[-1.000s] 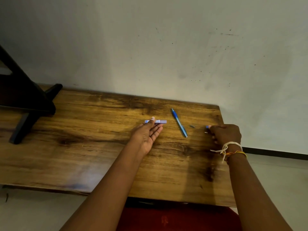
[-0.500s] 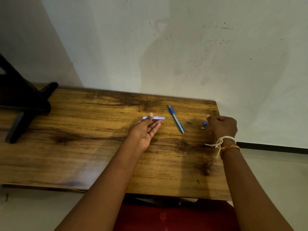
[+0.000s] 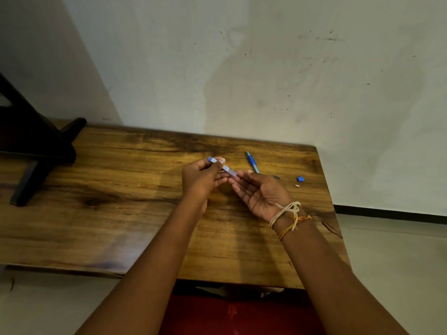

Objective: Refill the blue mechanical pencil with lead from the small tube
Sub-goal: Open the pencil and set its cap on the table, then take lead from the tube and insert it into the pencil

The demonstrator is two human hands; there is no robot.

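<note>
Wide bare stretch of wooden table (image 3: 108, 226) is left open on the left and near edge. Far-left corner is blocked by black stand (image 3: 36, 151). Centre is occupied by both hands, left hand (image 3: 200, 177) and right hand (image 3: 261, 194), raised just above the top. Right side is cluttered: blue pencil (image 3: 252, 162), blue cap (image 3: 300, 179), small white piece (image 3: 297, 185). Back edge is closed off by wall (image 3: 242, 81).

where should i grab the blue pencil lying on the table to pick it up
Pinch the blue mechanical pencil across its barrel near the middle, coming down from above with thumb and forefinger on its two long sides. It lies flat on the wooden table, running away from the person, its near end hidden behind the right hand, so the far, exposed half is likely easiest to reach.
</note>
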